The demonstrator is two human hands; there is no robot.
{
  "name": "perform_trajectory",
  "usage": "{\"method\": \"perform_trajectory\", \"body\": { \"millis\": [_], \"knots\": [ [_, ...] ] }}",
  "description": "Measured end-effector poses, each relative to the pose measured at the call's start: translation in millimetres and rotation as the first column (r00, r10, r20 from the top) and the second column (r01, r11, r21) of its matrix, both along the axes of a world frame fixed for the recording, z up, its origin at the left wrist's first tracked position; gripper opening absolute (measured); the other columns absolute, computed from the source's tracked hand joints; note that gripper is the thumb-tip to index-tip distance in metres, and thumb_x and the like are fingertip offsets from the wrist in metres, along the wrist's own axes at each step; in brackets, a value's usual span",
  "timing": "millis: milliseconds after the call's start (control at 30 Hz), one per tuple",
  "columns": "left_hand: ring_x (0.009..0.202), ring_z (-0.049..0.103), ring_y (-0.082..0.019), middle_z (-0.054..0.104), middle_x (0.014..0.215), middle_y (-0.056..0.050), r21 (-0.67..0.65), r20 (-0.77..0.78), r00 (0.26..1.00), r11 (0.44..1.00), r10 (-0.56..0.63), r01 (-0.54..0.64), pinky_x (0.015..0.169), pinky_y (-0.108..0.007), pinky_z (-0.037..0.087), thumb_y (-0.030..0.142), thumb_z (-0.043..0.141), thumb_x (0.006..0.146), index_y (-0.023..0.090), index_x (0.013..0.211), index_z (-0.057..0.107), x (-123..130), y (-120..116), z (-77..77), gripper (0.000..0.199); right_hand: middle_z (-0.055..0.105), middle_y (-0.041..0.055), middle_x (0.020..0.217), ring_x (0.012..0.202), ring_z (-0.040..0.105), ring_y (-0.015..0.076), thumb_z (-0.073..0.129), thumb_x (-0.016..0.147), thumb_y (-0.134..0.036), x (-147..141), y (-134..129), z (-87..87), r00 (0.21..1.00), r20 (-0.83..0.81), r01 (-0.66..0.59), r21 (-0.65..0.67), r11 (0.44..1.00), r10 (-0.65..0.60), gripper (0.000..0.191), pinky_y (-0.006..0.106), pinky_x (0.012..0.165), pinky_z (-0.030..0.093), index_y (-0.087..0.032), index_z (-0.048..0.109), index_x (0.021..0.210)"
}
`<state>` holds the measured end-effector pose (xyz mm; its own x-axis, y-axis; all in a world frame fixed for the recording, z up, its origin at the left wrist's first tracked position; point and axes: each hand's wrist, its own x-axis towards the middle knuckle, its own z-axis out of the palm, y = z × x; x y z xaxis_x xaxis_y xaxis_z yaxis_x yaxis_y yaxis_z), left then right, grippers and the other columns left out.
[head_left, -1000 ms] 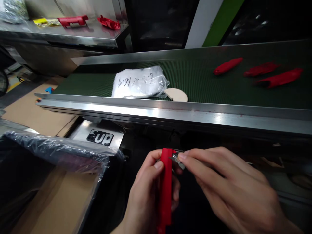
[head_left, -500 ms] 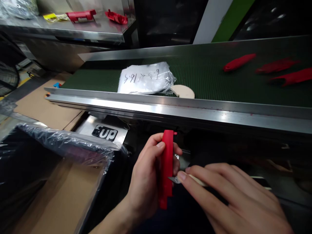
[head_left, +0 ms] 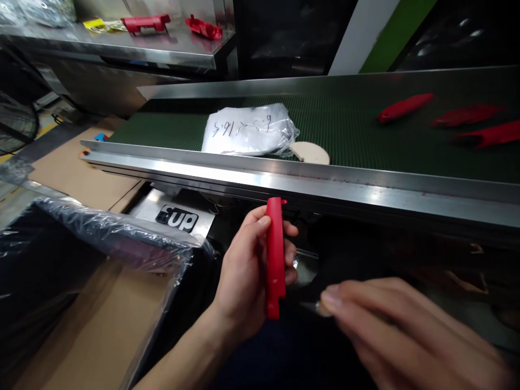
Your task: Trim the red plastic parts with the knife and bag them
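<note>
Head view, red part [head_left: 275,249] in left hand [head_left: 242,265]

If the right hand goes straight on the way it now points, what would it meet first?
Probably the lower end of the red part in the left hand, with the blade in the right hand leading; the depth is unclear.

A steel table [head_left: 174,47] stands beyond the conveyor [head_left: 162,125] — behind, dark panels [head_left: 290,32] and a green stripe [head_left: 398,35].
</note>
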<state>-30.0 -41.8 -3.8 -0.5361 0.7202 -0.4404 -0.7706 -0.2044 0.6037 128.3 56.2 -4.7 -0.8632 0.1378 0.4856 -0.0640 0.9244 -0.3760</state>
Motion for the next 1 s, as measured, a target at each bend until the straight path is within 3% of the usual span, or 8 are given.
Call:
{"method": "perform_trajectory", "body": {
  "millis": [133, 200, 367, 467, 600, 733, 833, 1000],
  "knots": [
    [0.062, 0.048, -0.009, 0.058, 0.09, -0.002, -0.059, -0.02, 0.999, 0.998, -0.037, 0.036, 0.05, -0.018, 0.039, 0.034, 0.047, 0.093, 0.022, 0.104, 0.053, 8, -2, 0.4, 0.017, 0.063, 0.005, 0.112, 0.092, 0.065, 0.0145, 0.068, 0.085, -0.032, -17, -4, -3.5, 0.983, 0.03, 0.184, -0.216, 0.959, -0.182, 0.04, 0.022, 0.076, 0.057, -0.022, 0.057, 0.123],
    [0.063, 0.049, -0.009, 0.056, 0.084, -0.001, -0.074, -0.018, 0.999, 0.996, -0.051, 0.05, 0.051, -0.017, 0.04, 0.036, 0.049, 0.093, 0.022, 0.105, 0.054, 14, -4, -0.6, 0.019, 0.063, 0.0041, 0.109, 0.087, 0.066, 0.0133, 0.07, 0.082, -0.041, -32, -5, -6.2, 0.978, 0.094, 0.205, -0.349, 0.915, -0.184, 0.048, 0.019, 0.07, 0.058, -0.023, 0.052, 0.123],
    [0.055, 0.045, -0.008, 0.053, 0.077, 0.001, -0.113, -0.006, 0.98, 0.974, -0.197, 0.196, 0.045, -0.018, 0.035, 0.042, 0.049, 0.091, 0.022, 0.103, 0.053, 28, -11, -6.5, 0.024, 0.064, -0.0012, 0.09, 0.076, 0.063, 0.0089, 0.062, 0.089, -0.03, -63, 18, -10.3, 0.964, 0.056, 0.252, -0.513, 0.82, -0.261, 0.02, 0.017, 0.066, 0.053, -0.024, 0.06, 0.108],
    [0.056, 0.044, -0.006, 0.056, 0.09, 0.0, -0.181, -0.079, 0.968, 0.958, -0.24, 0.223, 0.045, -0.017, 0.034, 0.038, 0.062, 0.083, 0.021, 0.1, 0.051, 31, -17, -8.1, 0.027, 0.065, 0.0003, 0.093, 0.079, 0.063, 0.0105, 0.058, 0.091, -0.025, -62, 33, -8.4, 0.943, 0.005, 0.294, -0.48, 0.827, -0.333, 0.025, 0.021, 0.072, 0.052, -0.021, 0.059, 0.116],
    [0.054, 0.041, -0.003, 0.054, 0.09, 0.003, -0.24, -0.184, 0.94, 0.941, -0.286, 0.239, 0.046, -0.016, 0.035, 0.03, 0.068, 0.08, 0.024, 0.103, 0.047, 30, -21, -6.5, 0.032, 0.063, 0.0028, 0.112, 0.098, 0.062, 0.0124, 0.054, 0.093, -0.016, -44, 35, -5.4, 0.992, 0.075, 0.127, -0.445, 0.887, -0.105, 0.035, 0.024, 0.081, 0.052, -0.025, 0.055, 0.127],
    [0.05, 0.038, -0.001, 0.049, 0.078, 0.005, -0.266, -0.21, 0.935, 0.937, -0.286, 0.227, 0.045, -0.016, 0.034, 0.03, 0.066, 0.082, 0.023, 0.101, 0.046, 28, -21, -4.4, 0.029, 0.063, 0.008, 0.11, 0.097, 0.06, 0.0165, 0.053, 0.087, 0.0, -28, 31, -6.3, 1.0, -0.005, 0.021, -0.168, 0.986, -0.022, 0.047, 0.033, 0.082, 0.049, -0.019, 0.057, 0.129],
    [0.047, 0.036, -0.001, 0.047, 0.073, 0.006, -0.298, -0.209, 0.936, 0.93, -0.284, 0.216, 0.044, -0.015, 0.032, 0.03, 0.066, 0.083, 0.022, 0.102, 0.045, 28, -20, -3.1, 0.029, 0.064, 0.0114, 0.11, 0.096, 0.059, 0.0205, 0.055, 0.084, 0.002, -22, 29, -5.8, 0.999, -0.01, 0.039, -0.004, 0.999, -0.039, 0.048, 0.038, 0.08, 0.046, -0.015, 0.058, 0.129],
    [0.049, 0.037, -0.002, 0.05, 0.077, 0.005, -0.306, -0.207, 0.943, 0.933, -0.259, 0.189, 0.044, -0.016, 0.034, 0.03, 0.068, 0.081, 0.022, 0.102, 0.046, 29, -18, -1.0, 0.032, 0.065, 0.0136, 0.11, 0.095, 0.06, 0.023, 0.056, 0.085, 0.0, -20, 27, -4.6, 0.999, 0.002, 0.041, 0.066, 0.997, -0.041, 0.045, 0.038, 0.077, 0.045, -0.013, 0.06, 0.127]
  ]
}}
